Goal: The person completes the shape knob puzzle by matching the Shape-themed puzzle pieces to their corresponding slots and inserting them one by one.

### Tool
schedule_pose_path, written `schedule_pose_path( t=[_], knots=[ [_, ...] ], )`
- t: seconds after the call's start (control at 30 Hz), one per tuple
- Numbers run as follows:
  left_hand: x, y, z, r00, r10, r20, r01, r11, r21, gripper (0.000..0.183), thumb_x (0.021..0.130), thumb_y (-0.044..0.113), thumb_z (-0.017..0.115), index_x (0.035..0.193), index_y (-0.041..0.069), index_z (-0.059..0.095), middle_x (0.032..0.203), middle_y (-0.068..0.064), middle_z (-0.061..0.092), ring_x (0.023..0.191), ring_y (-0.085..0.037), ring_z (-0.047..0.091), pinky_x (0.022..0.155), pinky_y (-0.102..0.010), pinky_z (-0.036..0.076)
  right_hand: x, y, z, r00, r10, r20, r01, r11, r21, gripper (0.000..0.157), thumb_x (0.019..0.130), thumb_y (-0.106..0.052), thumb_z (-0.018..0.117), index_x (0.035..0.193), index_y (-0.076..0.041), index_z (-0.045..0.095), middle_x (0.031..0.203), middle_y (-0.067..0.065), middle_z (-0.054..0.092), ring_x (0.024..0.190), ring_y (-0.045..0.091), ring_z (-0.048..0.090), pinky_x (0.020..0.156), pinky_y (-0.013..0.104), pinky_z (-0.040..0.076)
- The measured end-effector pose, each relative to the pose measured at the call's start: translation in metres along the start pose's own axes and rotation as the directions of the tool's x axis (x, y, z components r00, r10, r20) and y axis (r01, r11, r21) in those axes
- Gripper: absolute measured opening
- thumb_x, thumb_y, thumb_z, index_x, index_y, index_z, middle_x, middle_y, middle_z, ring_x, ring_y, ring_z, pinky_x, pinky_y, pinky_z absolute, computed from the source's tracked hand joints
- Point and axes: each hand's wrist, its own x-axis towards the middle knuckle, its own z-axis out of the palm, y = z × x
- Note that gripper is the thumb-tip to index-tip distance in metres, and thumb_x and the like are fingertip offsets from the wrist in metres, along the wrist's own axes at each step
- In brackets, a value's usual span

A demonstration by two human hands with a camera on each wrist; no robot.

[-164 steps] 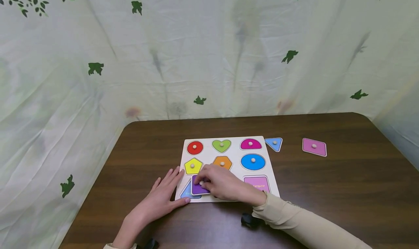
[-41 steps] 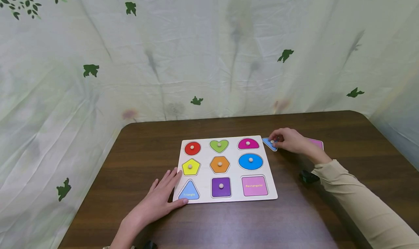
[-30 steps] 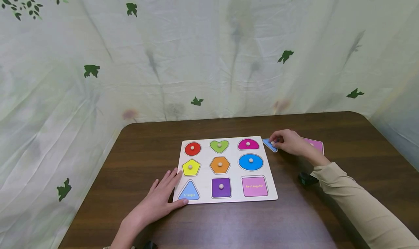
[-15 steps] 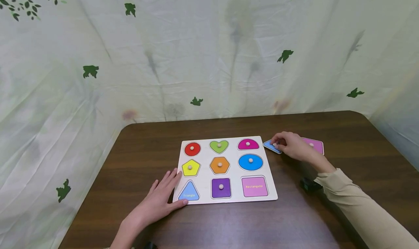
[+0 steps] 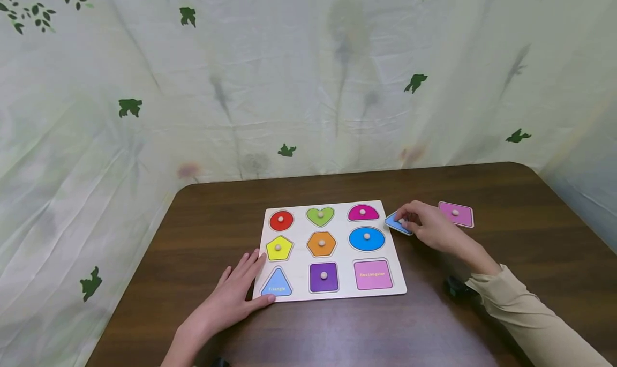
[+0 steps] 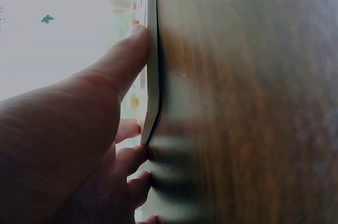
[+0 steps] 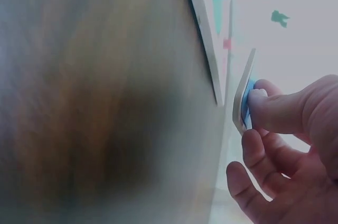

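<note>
A white shape puzzle board (image 5: 301, 276) lies mid-table, with knobbed pieces in most of its recesses. My left hand (image 5: 231, 294) lies with straight fingers along its left edge, the thumb on the near left corner beside the bare blue triangle recess (image 5: 277, 283). My right hand (image 5: 436, 227) pinches the knob of a blue triangle puzzle piece (image 5: 396, 225) just right of the board's far corner. In the right wrist view the triangle piece (image 7: 241, 97) is tilted and raised off the table, thumb and forefinger on its knob.
A pink rectangle piece (image 5: 456, 215) lies on the brown table (image 5: 308, 335) beyond my right hand. The pink rectangle recess (image 5: 373, 274) at the board's near right shows its printed word. A patterned curtain (image 5: 308, 88) hangs behind the table.
The purple square went into its recess. My right hand then moved to the blue triangle, pinched its knob, turned and lifted it, and has come slightly nearer. The left hand stays in place.
</note>
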Motion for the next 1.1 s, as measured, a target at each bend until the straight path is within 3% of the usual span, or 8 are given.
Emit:
schedule_pose_path(
  t=[0.73, 1.1],
  knots=[
    [-0.001, 0.001, -0.001, 1.0, 0.003, 0.0, -0.003, 1.0, -0.001, 0.096, 0.083, 0.064, 0.066, 0.157, 0.015, 0.028, 0.163, -0.009, 0.019, 0.148, -0.035, 0.012, 0.111, -0.067, 0.009, -0.03, -0.037, 0.019, 0.995, -0.07, -0.064, 0.076, 0.992, 0.105, 0.028, 0.085, 0.005, 0.072, 0.102, -0.017, 0.069, 0.096, -0.005, 0.061, 0.081, 0.017, 0.055, 0.064, 0.026, 0.051],
    [0.0, 0.001, -0.002, 1.0, -0.001, 0.008, 0.001, 1.0, 0.003, 0.096, 0.083, 0.064, 0.067, 0.157, 0.015, 0.028, 0.163, -0.009, 0.019, 0.148, -0.035, 0.012, 0.111, -0.067, 0.009, -0.036, -0.058, 0.028, 0.995, -0.095, -0.037, 0.101, 0.973, 0.209, 0.028, 0.088, 0.004, 0.069, 0.102, -0.02, 0.068, 0.09, -0.001, 0.061, 0.076, 0.016, 0.055, 0.062, 0.026, 0.049]
  ],
)
